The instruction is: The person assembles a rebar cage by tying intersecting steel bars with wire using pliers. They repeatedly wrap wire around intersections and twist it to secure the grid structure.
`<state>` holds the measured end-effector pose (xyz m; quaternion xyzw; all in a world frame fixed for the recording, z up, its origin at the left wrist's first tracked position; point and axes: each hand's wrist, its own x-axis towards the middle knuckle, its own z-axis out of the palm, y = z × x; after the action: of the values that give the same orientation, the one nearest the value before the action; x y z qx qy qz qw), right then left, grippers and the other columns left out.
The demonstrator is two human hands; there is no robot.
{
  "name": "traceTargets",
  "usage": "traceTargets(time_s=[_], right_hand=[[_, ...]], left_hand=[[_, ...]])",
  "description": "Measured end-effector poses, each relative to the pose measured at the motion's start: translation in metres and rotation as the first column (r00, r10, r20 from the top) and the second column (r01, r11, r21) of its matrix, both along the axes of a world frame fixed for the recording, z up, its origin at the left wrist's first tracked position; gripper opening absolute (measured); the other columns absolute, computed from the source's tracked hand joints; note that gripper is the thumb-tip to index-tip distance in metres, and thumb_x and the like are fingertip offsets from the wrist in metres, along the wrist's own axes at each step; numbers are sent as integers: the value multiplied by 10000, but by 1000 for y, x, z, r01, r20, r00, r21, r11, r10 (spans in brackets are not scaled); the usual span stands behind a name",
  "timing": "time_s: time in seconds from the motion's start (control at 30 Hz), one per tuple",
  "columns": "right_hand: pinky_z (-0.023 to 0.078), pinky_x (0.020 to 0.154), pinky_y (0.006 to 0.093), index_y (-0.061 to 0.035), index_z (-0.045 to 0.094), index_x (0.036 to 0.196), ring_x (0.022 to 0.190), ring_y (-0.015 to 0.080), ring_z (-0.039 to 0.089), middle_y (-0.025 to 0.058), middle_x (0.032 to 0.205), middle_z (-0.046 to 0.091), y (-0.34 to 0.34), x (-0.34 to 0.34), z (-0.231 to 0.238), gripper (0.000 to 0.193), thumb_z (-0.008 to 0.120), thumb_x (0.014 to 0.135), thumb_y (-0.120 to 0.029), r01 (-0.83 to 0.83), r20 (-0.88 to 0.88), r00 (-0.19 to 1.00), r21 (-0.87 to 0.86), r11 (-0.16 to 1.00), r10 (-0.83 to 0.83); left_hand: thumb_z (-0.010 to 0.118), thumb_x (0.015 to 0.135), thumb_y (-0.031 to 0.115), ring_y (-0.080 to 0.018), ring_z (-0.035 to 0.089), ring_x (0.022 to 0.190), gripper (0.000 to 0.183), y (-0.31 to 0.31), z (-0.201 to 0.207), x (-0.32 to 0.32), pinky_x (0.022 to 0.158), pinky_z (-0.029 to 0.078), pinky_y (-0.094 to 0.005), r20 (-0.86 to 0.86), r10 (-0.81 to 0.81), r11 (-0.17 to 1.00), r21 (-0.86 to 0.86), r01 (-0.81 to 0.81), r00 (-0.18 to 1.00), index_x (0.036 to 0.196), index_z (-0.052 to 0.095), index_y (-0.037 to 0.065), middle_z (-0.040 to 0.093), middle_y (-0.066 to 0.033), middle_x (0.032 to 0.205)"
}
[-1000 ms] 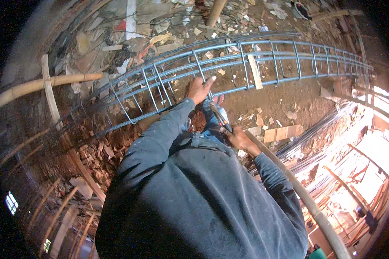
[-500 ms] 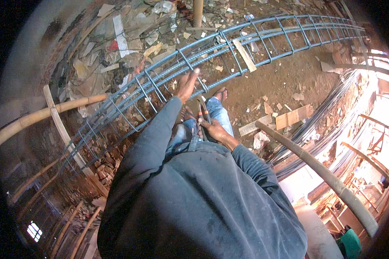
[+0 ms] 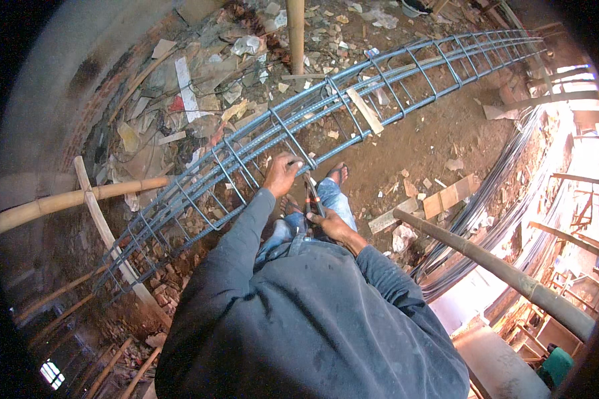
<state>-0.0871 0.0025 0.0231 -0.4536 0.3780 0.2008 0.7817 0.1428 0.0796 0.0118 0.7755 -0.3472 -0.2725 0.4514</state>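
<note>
A long cage of bluish steel rebar (image 3: 353,137) with square stirrups stretches in front of me from lower left to upper right. My left hand (image 3: 281,174) is at its near bar, fingers curled and pinched beside a stirrup. Whatever they pinch is too small to make out. In my right hand (image 3: 334,226) are pincers (image 3: 314,193) with orange marks on the handles. Their jaws point up at the near bar, close to my left fingertips. Whether the jaws touch the steel, I cannot tell.
A flat wooden strip (image 3: 365,111) lies across the cage. Bamboo poles stand upright (image 3: 295,36), at the left (image 3: 80,203) and at the right (image 3: 492,266). Bundled steel rods (image 3: 476,199) lie at the right. Rubble and scraps (image 3: 226,93) cover the ground beyond the cage.
My left hand has drawn back from over the cage to its near bar, and its fingers have curled in. The pincers' jaws are now nearer the bar and my left fingers.
</note>
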Motion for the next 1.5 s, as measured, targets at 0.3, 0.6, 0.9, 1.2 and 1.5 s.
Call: traceTargets(time_s=[0.3, 0.6, 0.9, 1.2, 1.5], right_hand=[[517, 857, 385, 24, 636, 1312, 935, 210, 649, 108, 1081, 717, 5, -9, -4, 448, 676, 1013, -307, 2, -177, 984, -183, 983, -35], [475, 971, 368, -15, 596, 1391, 1050, 214, 613, 118, 1170, 697, -9, -20, 64, 493, 660, 1015, -327, 35, -137, 985, -420, 907, -102], [449, 1064, 419, -39, 557, 1446, 1213, 331, 627, 238, 1300, 672, -19, -17, 93, 492, 634, 1022, -277, -175, -121, 984, -502, 847, 132], [478, 1019, 485, -43, 574, 1405, 1197, 430, 642, 322, 1240, 665, -29, -9, 104, 470, 596, 1048, -347, -367, -264, 929, -594, 716, 257], [536, 774, 580, -44, 576, 1256, 914, 523, 679, 323, 901, 693, -53, -32, 44, 316, 533, 966, -161, -445, -358, 882, -847, 291, 306]], left_hand=[[683, 908, 136, -349, 603, 991, 112, 1, 62, -36, 899, 415, -497, 508, 51, 997, 24, -73, 860, 980, 743, 75, 626, -122, 953], [679, 871, 137, -353, 553, 1012, 85, 4, 70, -75, 906, 409, -489, 513, -43, 987, 152, -42, 857, 897, 672, 56, 571, -141, 987], [682, 893, 130, -386, 548, 1000, 97, 5, 50, -88, 888, 416, -502, 339, 106, 992, 27, -122, 935, 920, 682, 36, 559, -158, 1026], [706, 903, 174, -349, 578, 1011, 138, 10, 55, -83, 895, 421, -475, 363, 73, 993, 61, -102, 929, 937, 726, 42, 610, -145, 1003], [663, 973, 427, -471, 622, 1025, 533, -29, 15, -38, 871, 463, -572, -113, 466, 885, 33, -465, 878, 1336, 565, 50, 660, -257, 1120]])
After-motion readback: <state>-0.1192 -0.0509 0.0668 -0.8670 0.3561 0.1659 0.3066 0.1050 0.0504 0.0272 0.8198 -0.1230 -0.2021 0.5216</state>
